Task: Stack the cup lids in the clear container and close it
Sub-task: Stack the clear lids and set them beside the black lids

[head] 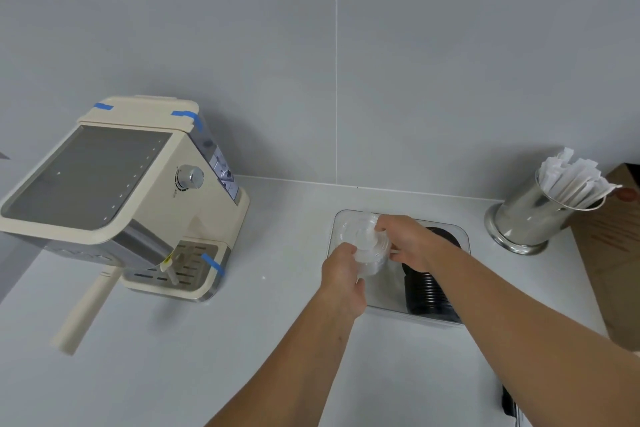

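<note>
Grey countertop [242, 357]: a plain pale work surface fills the near ground, crossed by two bare forearms reaching toward the far right.
Left hand [341, 274]: fingers curled and clamped on the near end of a stack of clear cup lids [370, 246], thumb side up.
Right hand [410, 243]: fingers closed on the far right end of the same stack, so the lids are pressed between both hands.
Clear lids: held on their side, over the left half of the clear container [384, 308]; whether they touch its floor cannot be told.
Black lids [429, 291]: a ribbed row already lying along the right half of the container, partly hidden by the right wrist.
Container cover: none can be made out.
Step in hand: loading the clear stack beside the black row, judged from the grip and position.
Next move: likely calls for lowering the stack level into the left bay, then releasing both ends together so it does not fan apart; the cover must then be found and fitted.
Left, farther back: a cream espresso machine [121, 191] with blue tape tabs.
Far right: a steel cup of paper-wrapped straws [540, 211], against the tiled wall [346, 62].
</note>
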`<state>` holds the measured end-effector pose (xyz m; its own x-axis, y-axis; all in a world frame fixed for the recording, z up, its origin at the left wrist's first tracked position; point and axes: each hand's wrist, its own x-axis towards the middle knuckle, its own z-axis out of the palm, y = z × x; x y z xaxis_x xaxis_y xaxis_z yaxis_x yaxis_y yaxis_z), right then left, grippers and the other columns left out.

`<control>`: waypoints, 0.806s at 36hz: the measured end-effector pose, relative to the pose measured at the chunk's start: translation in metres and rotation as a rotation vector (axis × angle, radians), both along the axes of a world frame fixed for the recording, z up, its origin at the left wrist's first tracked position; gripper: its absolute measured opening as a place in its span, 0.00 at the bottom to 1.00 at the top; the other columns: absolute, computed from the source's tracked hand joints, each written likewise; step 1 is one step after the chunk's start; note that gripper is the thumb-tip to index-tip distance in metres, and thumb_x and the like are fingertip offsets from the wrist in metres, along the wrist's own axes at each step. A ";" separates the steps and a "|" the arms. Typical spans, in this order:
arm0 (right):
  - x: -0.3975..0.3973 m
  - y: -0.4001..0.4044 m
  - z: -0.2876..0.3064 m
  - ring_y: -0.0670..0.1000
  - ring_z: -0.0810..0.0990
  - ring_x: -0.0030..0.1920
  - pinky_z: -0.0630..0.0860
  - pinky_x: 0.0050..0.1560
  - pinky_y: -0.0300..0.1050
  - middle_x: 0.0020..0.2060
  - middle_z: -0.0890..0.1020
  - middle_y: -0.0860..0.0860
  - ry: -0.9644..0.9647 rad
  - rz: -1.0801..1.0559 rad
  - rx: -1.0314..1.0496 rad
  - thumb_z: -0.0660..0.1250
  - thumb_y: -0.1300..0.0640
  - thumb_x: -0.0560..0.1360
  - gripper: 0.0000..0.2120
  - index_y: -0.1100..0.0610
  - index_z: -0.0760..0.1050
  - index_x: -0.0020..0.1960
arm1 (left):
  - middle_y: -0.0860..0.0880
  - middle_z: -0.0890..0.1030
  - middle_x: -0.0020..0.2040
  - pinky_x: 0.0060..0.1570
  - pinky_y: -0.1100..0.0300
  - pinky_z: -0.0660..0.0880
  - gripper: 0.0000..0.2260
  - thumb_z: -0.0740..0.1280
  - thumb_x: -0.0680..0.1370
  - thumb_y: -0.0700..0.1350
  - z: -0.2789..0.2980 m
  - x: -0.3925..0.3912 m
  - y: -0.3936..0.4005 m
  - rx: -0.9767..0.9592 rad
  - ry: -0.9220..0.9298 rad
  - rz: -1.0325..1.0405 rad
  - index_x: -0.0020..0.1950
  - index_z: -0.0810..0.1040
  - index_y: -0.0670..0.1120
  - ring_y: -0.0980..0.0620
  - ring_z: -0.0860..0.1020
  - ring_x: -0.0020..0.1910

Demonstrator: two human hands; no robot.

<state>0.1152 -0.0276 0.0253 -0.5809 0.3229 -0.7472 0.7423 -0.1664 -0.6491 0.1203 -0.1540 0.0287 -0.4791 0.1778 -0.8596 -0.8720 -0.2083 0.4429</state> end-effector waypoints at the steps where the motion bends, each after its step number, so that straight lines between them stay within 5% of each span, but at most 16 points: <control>1: 0.000 -0.001 -0.001 0.54 0.77 0.50 0.74 0.61 0.51 0.50 0.78 0.55 -0.005 0.006 0.009 0.60 0.59 0.73 0.08 0.57 0.76 0.48 | 0.49 0.70 0.61 0.67 0.56 0.66 0.15 0.63 0.78 0.43 -0.001 -0.001 0.001 0.002 -0.007 0.008 0.65 0.71 0.48 0.48 0.70 0.66; 10: -0.002 -0.004 -0.013 0.53 0.79 0.45 0.76 0.55 0.47 0.45 0.81 0.53 -0.034 0.048 0.010 0.58 0.61 0.74 0.11 0.58 0.78 0.49 | 0.48 0.71 0.61 0.67 0.55 0.66 0.17 0.61 0.78 0.42 -0.010 -0.002 0.006 -0.047 -0.031 0.028 0.67 0.71 0.48 0.46 0.71 0.66; 13: -0.004 -0.004 -0.017 0.55 0.82 0.50 0.77 0.59 0.50 0.49 0.83 0.56 -0.053 0.061 0.021 0.58 0.62 0.72 0.14 0.60 0.79 0.52 | 0.49 0.72 0.59 0.58 0.58 0.67 0.14 0.61 0.78 0.42 -0.012 -0.004 0.006 -0.062 -0.034 0.021 0.63 0.72 0.49 0.48 0.72 0.62; 17: -0.007 -0.005 -0.021 0.56 0.81 0.55 0.76 0.63 0.54 0.53 0.83 0.57 -0.092 0.087 0.049 0.57 0.62 0.71 0.19 0.62 0.78 0.57 | 0.49 0.72 0.58 0.59 0.58 0.67 0.12 0.60 0.78 0.42 -0.018 -0.007 0.007 -0.071 -0.038 0.019 0.60 0.72 0.49 0.48 0.72 0.61; 22: -0.008 -0.004 -0.021 0.56 0.81 0.55 0.76 0.63 0.57 0.52 0.83 0.57 -0.110 0.078 0.056 0.57 0.61 0.69 0.16 0.61 0.79 0.52 | 0.51 0.74 0.48 0.53 0.59 0.67 0.10 0.59 0.77 0.41 -0.020 -0.009 0.009 -0.080 -0.032 -0.006 0.58 0.73 0.49 0.49 0.73 0.58; 29: -0.010 -0.006 -0.019 0.55 0.78 0.45 0.75 0.63 0.59 0.44 0.79 0.55 -0.112 0.030 0.023 0.57 0.62 0.69 0.09 0.56 0.76 0.43 | 0.49 0.72 0.59 0.57 0.59 0.66 0.10 0.61 0.77 0.43 -0.020 -0.011 0.010 -0.083 -0.061 -0.014 0.58 0.71 0.50 0.49 0.72 0.61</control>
